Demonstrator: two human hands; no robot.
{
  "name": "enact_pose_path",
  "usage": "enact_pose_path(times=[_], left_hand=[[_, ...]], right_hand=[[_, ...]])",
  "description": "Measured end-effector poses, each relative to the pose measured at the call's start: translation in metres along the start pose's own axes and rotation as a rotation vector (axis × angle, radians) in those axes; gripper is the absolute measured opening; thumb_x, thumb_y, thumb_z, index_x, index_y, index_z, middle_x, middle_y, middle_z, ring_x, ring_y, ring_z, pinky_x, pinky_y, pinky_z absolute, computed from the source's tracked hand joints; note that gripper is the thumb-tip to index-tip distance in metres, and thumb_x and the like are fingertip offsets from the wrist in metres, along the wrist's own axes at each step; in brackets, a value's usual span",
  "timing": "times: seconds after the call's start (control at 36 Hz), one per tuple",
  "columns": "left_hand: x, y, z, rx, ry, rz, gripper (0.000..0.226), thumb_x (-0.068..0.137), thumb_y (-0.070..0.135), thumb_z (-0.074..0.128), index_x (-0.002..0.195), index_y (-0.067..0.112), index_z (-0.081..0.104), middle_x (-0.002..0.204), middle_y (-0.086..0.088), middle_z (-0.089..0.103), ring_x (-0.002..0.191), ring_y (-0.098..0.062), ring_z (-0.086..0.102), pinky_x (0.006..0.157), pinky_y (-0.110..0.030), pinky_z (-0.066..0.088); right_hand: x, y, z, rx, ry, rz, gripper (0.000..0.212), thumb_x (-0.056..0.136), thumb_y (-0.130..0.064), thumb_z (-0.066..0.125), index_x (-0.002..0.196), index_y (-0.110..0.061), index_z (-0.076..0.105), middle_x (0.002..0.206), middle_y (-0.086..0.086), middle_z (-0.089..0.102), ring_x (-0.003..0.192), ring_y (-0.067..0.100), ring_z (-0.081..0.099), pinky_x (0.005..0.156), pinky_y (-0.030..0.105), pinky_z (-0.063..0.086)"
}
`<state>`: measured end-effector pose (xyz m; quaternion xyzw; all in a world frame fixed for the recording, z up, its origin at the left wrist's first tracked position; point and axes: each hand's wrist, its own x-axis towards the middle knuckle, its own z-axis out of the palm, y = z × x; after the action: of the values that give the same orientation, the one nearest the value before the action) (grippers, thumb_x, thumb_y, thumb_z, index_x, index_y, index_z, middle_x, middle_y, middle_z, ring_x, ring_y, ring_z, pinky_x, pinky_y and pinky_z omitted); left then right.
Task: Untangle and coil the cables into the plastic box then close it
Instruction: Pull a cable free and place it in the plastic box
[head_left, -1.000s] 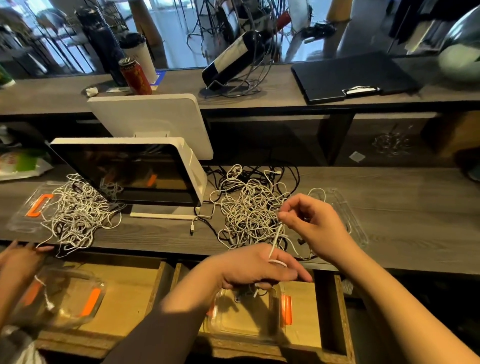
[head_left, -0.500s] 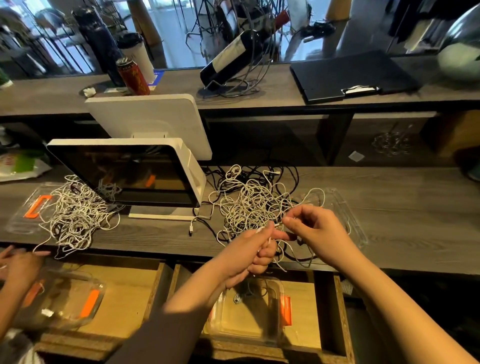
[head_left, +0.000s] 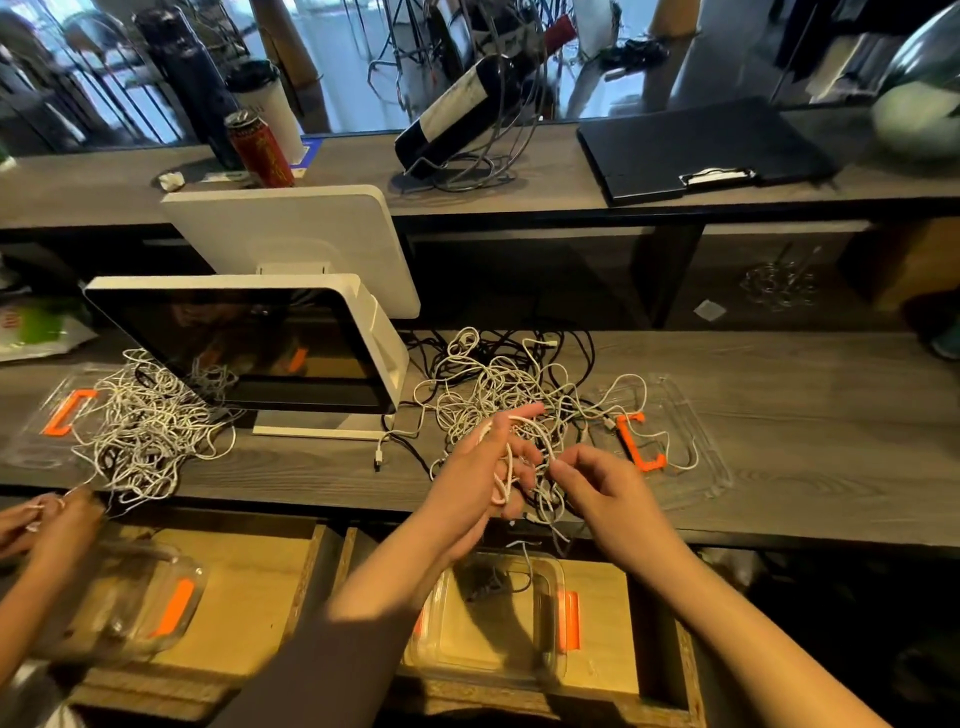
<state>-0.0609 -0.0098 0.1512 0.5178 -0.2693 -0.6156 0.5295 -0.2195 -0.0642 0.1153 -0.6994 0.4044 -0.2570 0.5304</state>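
A tangle of white and black cables (head_left: 498, 395) lies on the grey counter. My left hand (head_left: 483, 478) is raised with its fingers spread, and loops of a white cable (head_left: 503, 483) are wound round them. My right hand (head_left: 602, 483) pinches that same cable close beside the left fingers. Below, in an open wooden drawer, stands the clear plastic box (head_left: 493, 623) with an orange clip; a dark cable lies inside it. The clear lid (head_left: 680, 441) with an orange clip lies on the counter to the right, partly under cables.
A white point-of-sale screen (head_left: 249, 348) stands left of the tangle. Another person's hands (head_left: 47, 519) work a second cable pile (head_left: 150, 431) above a second clear box (head_left: 140, 603). A wine bottle in a wire holder (head_left: 467, 109), a red can and a black folder sit on the upper shelf.
My left hand rose from over the box to the counter edge and opened its fingers with cable loops round them. My right hand dropped lower, beside it.
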Motion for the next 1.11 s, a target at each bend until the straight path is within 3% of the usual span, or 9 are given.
enact_pose_path(times=[0.17, 0.36, 0.53, 0.86, 0.94, 1.0, 1.03, 1.06, 1.11], left_hand=[[0.003, 0.007, 0.002, -0.179, 0.046, 0.02, 0.046, 0.107, 0.039, 0.029, 0.133, 0.017, 0.059, 0.117, -0.016, 0.071, 0.112, -0.025, 0.068, 0.095, -0.035, 0.054], [0.005, 0.008, 0.0, -0.25, 0.056, 0.092, 0.045, 0.106, 0.044, 0.031, 0.142, 0.026, 0.051, 0.085, -0.005, 0.064, 0.075, -0.014, 0.062, 0.076, -0.029, 0.055], [0.01, 0.004, -0.006, -0.206, 0.088, 0.118, 0.047, 0.104, 0.048, 0.034, 0.14, 0.024, 0.053, 0.067, 0.005, 0.039, 0.054, -0.005, 0.029, 0.047, -0.018, 0.027], [0.012, 0.002, -0.006, 0.297, 0.275, 0.185, 0.041, 0.101, 0.055, 0.037, 0.117, 0.032, 0.068, 0.066, -0.002, 0.042, 0.055, -0.015, 0.035, 0.048, -0.02, 0.037], [0.009, 0.002, -0.002, 0.416, 0.267, 0.106, 0.046, 0.103, 0.055, 0.034, 0.11, 0.029, 0.072, 0.115, -0.036, 0.053, 0.065, -0.028, 0.05, 0.074, -0.049, 0.052], [0.004, 0.002, 0.002, 0.442, 0.208, 0.045, 0.06, 0.103, 0.059, 0.025, 0.105, 0.023, 0.074, 0.101, -0.035, 0.059, 0.097, -0.042, 0.055, 0.085, -0.049, 0.051], [0.003, 0.001, 0.003, 0.442, 0.15, 0.001, 0.068, 0.101, 0.063, 0.019, 0.102, 0.023, 0.074, 0.08, -0.024, 0.064, 0.073, -0.006, 0.042, 0.083, -0.042, 0.05], [0.001, 0.002, 0.005, 0.437, 0.089, -0.064, 0.072, 0.099, 0.066, 0.015, 0.098, 0.024, 0.073, 0.073, -0.011, 0.067, 0.07, -0.021, 0.064, 0.08, -0.035, 0.049], [-0.002, 0.002, 0.004, 0.424, 0.001, -0.196, 0.071, 0.096, 0.072, 0.013, 0.097, 0.027, 0.068, 0.073, -0.005, 0.068, 0.064, -0.006, 0.063, 0.066, -0.026, 0.048]], right_hand=[[-0.012, -0.004, 0.013, -0.083, -0.016, 0.029, 0.025, 0.1, -0.027, 0.055, 0.077, -0.024, 0.064, 0.063, -0.002, 0.058, 0.061, 0.013, 0.052, 0.062, 0.039, 0.043], [-0.019, -0.007, 0.029, -0.161, -0.082, 0.06, 0.032, 0.1, -0.028, 0.054, 0.069, -0.025, 0.059, 0.056, -0.009, 0.05, 0.055, 0.004, 0.046, 0.06, 0.04, 0.042], [-0.025, -0.016, 0.035, -0.201, -0.179, 0.088, 0.028, 0.101, -0.032, 0.052, 0.082, -0.017, 0.066, 0.057, -0.006, 0.052, 0.056, 0.012, 0.053, 0.064, 0.047, 0.052], [-0.041, -0.044, 0.041, -0.231, -0.264, -0.025, 0.033, 0.1, -0.037, 0.053, 0.076, -0.016, 0.062, 0.062, 0.0, 0.056, 0.057, 0.009, 0.048, 0.06, 0.038, 0.04], [-0.036, -0.05, 0.033, -0.086, -0.133, -0.039, 0.028, 0.099, -0.03, 0.057, 0.071, -0.025, 0.061, 0.058, -0.009, 0.052, 0.056, 0.005, 0.044, 0.058, 0.037, 0.038], [-0.033, -0.056, 0.027, -0.069, -0.071, -0.066, 0.022, 0.096, -0.028, 0.061, 0.075, -0.03, 0.065, 0.065, -0.009, 0.061, 0.059, 0.008, 0.051, 0.06, 0.034, 0.042], [-0.031, -0.059, 0.024, -0.072, -0.046, -0.074, 0.017, 0.094, -0.027, 0.062, 0.079, -0.028, 0.068, 0.071, -0.006, 0.066, 0.062, 0.01, 0.056, 0.062, 0.034, 0.045], [-0.03, -0.06, 0.021, -0.078, -0.022, -0.082, 0.014, 0.093, -0.028, 0.062, 0.083, -0.025, 0.071, 0.077, -0.003, 0.069, 0.066, 0.011, 0.06, 0.065, 0.034, 0.047], [-0.025, -0.058, 0.016, -0.124, 0.015, -0.101, 0.012, 0.091, -0.029, 0.064, 0.083, -0.024, 0.072, 0.079, -0.005, 0.07, 0.071, 0.01, 0.064, 0.067, 0.032, 0.052]])
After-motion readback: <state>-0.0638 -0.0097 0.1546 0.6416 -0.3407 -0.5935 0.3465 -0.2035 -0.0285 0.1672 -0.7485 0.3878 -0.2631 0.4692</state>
